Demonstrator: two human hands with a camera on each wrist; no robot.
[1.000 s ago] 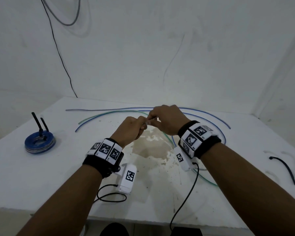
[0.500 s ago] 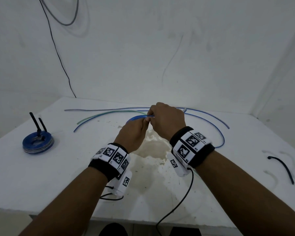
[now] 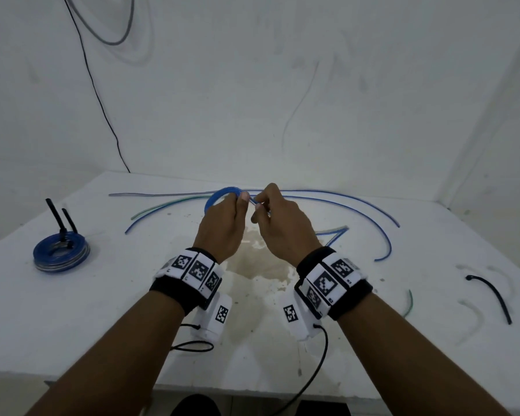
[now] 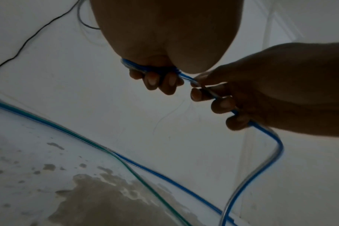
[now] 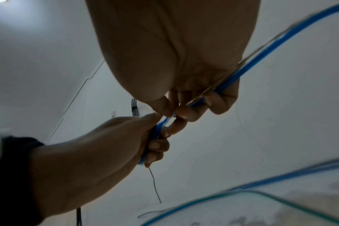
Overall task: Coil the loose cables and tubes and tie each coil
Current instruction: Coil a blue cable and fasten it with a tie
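The head view looks forward and down over the white bench [image 3: 72,325]; both wrist views sit close under the palms, sharing the two hands [image 4: 157,79] pinching one blue tube [image 5: 232,79].

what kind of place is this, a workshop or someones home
Probably a bare work corner rather than a lived-in room: a stained white table set against plain white walls, holding only loose blue tubes, one tied blue coil and a spare black tie.
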